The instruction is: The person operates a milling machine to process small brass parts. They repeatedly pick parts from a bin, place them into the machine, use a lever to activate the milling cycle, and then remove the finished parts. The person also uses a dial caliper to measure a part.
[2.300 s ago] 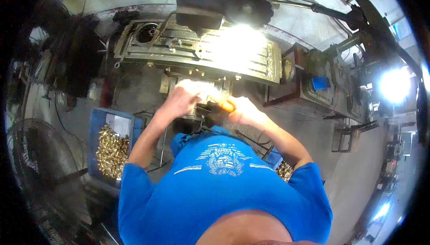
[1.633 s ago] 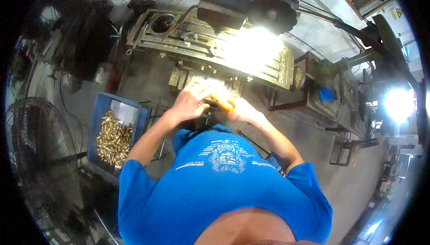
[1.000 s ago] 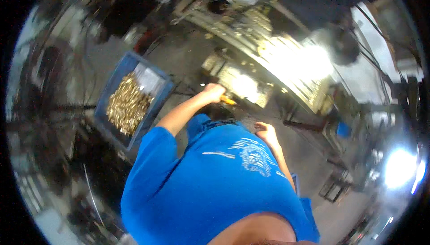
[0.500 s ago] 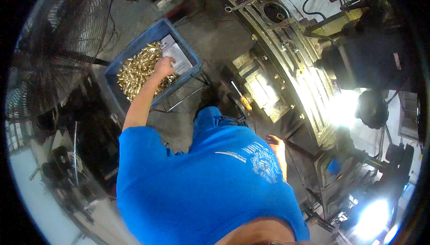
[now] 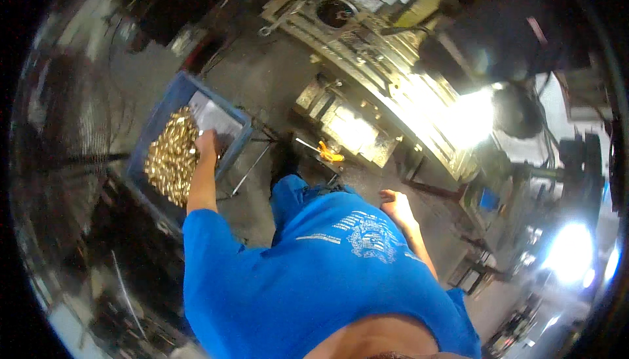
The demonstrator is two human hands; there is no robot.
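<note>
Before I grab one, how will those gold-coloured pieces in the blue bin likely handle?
The gold-coloured pieces look metallic, so probably stiff and heavy for their size. Their shine suggests slippery surfaces. Loosely heaped, neighbours may slide when one lifts.

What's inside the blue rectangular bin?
The bin holds a heap of small brass-coloured metal parts and a flat whitish sheet; the left hand is at the heap's edge. Whatever lies beneath heap, sheet and hand is covered.

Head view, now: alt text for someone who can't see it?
A person's left hand is in a blue bin of brass-coloured parts, its grip unclear. The right hand hangs near the waist; a yellow-handled tool rests beside a brightly lit machine.
</note>
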